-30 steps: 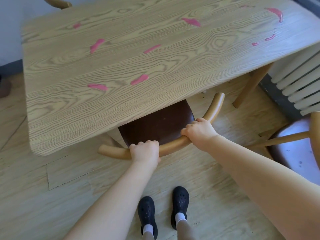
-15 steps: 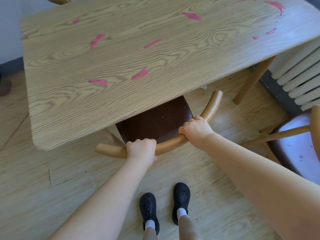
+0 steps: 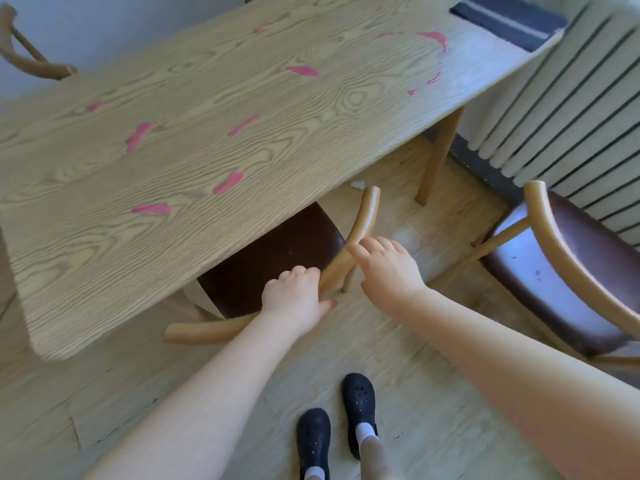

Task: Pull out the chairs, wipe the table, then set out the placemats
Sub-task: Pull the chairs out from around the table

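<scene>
- At your feet you have pale wood-plank floor [image 3: 398, 341].
- On your right stands a white ribbed radiator [image 3: 571, 98].
- Far left, you face a pale wall [image 3: 104, 26].

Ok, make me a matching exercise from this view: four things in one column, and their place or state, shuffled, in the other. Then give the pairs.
Things:
1. left hand
2. right hand
3. pink smears
4. dark striped placemat

Places or states:
A. lying at the far right corner of the table
B. scattered across the tabletop
C. grips the curved backrest of the chair still partly under the table
D. fingers loose beside the backrest, no grip visible

Pairs: 1-C, 2-D, 3-B, 4-A
</scene>
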